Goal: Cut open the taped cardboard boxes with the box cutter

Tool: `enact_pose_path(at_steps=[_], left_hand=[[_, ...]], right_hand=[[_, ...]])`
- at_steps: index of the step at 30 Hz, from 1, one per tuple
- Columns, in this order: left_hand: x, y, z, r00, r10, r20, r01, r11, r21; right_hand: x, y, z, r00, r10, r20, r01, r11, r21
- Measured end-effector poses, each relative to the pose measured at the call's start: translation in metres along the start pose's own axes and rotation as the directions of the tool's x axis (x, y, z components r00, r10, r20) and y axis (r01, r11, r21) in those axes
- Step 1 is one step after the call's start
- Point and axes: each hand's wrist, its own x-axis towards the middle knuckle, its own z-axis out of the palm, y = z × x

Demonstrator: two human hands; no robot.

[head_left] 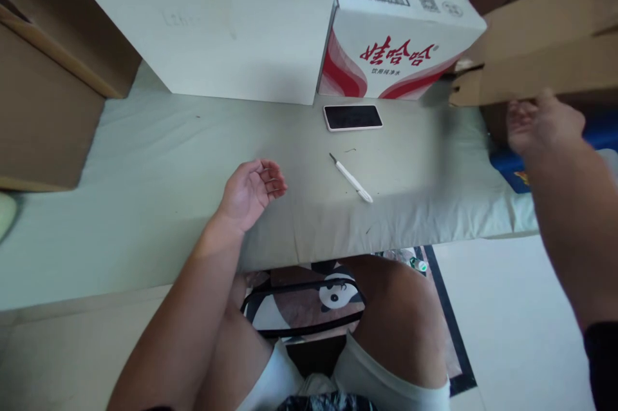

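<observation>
My left hand (pixel 250 193) is held over the cloth-covered surface (pixel 203 147), palm turned inward and fingers loosely bent, with nothing in it. At the right, my right hand (pixel 545 121) is at the lower edge of a brown cardboard box (pixel 541 69), thumb against the board and fingers curled; part of the grip is hard to make out. Between the hands lies a white pen-like tool (pixel 353 180) with a thin dark tip. Behind it a phone (pixel 353 118) lies flat, its screen dark.
Large white boxes (pixel 232 31) stand along the back, beside a white-and-red printed carton (pixel 396 44). Brown cardboard boxes (pixel 43 95) occupy the left side. A blue package (pixel 512 169) sits below my right hand. A panda-patterned mat (pixel 333 295) shows beneath my legs.
</observation>
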Motion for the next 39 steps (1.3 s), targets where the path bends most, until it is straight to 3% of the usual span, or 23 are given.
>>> enact_pose_path(at_steps=[2, 5, 11, 14, 19, 23, 26, 28, 31, 35, 39], left_hand=[[0.002, 0.001, 0.0, 1.0, -0.001, -0.02, 0.001, 1.0, -0.005], [0.002, 0.005, -0.001, 0.999, 0.005, -0.034, -0.005, 1.0, -0.015], [-0.003, 0.006, -0.004, 0.999, 0.037, 0.016, -0.037, 0.999, 0.019], [-0.01, 0.005, -0.005, 0.999, 0.049, 0.024, -0.049, 0.999, -0.001], [-0.021, 0.012, -0.005, 0.996, 0.093, 0.014, -0.091, 0.992, -0.091], [-0.03, 0.02, -0.01, 0.989, 0.149, 0.01, -0.146, 0.978, -0.151], [-0.037, 0.028, -0.017, 0.982, 0.189, -0.011, -0.188, 0.964, -0.186], [-0.043, 0.035, -0.023, 0.972, 0.227, -0.058, -0.234, 0.948, -0.215], [-0.049, 0.046, -0.035, 0.938, 0.283, -0.2, -0.33, 0.906, -0.265], [-0.053, 0.057, -0.058, 0.818, 0.382, -0.43, -0.537, 0.776, -0.33], [-0.052, 0.064, -0.084, 0.689, 0.469, -0.552, -0.699, 0.632, -0.336]], right_hand=[[0.014, -0.006, 0.024, 0.985, 0.147, -0.092, -0.151, 0.988, -0.03], [0.0, 0.012, 0.039, 0.942, 0.304, -0.144, -0.316, 0.947, -0.062], [-0.074, 0.074, 0.008, 0.896, 0.435, -0.09, -0.444, 0.885, -0.139], [-0.1, 0.078, -0.007, 0.899, 0.436, -0.037, -0.436, 0.882, -0.179], [-0.126, 0.049, -0.011, 0.926, 0.365, 0.099, -0.331, 0.91, -0.251], [-0.151, 0.02, 0.009, 0.928, 0.281, 0.246, -0.203, 0.933, -0.298], [-0.183, 0.007, 0.044, 0.882, 0.218, 0.418, -0.084, 0.945, -0.315], [-0.21, 0.001, 0.079, 0.817, 0.178, 0.548, 0.001, 0.95, -0.311], [-0.258, -0.006, 0.146, 0.671, 0.099, 0.735, 0.156, 0.95, -0.271], [-0.335, -0.029, 0.243, 0.295, -0.152, 0.944, 0.538, 0.842, -0.033], [-0.425, -0.073, 0.317, -0.071, -0.336, 0.939, 0.677, 0.676, 0.292]])
